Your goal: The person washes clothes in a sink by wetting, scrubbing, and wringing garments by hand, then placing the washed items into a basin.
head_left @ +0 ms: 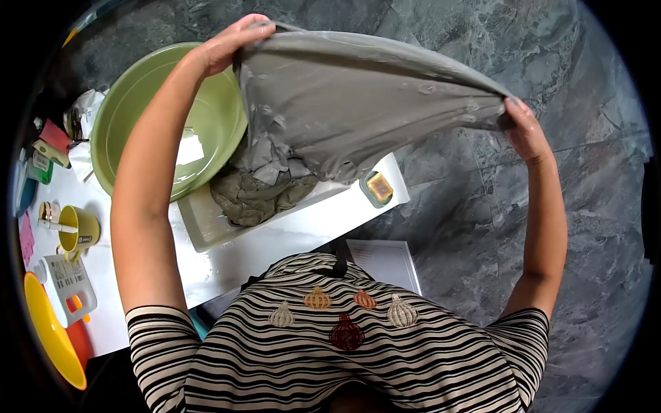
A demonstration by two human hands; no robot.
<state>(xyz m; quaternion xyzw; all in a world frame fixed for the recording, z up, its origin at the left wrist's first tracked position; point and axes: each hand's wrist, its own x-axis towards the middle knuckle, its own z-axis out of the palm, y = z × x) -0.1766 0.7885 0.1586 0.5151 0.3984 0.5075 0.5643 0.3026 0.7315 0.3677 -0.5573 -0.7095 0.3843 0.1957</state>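
A wet grey cloth (pixel 358 96) is stretched out between my two hands. My left hand (pixel 237 43) grips its upper left corner above the rim of the green basin (pixel 113 120). At the right, my right hand (pixel 529 131) holds the other corner over the grey floor. The lower part of the cloth hangs onto a bunched dark grey-green cloth (pixel 255 199), which lies in a white tray (pixel 206 237). A yellowish bar of soap (pixel 379 188) sits in a small dish at the tray's right end.
The white table (pixel 213 275) holds a yellow mug (pixel 79 227), a white bottle (pixel 69 286) and, at its left edge, a yellow bowl (pixel 51 337). Crumpled wrappers (pixel 82 113) lie left of the basin. A printed sheet (pixel 389 261) is near my body.
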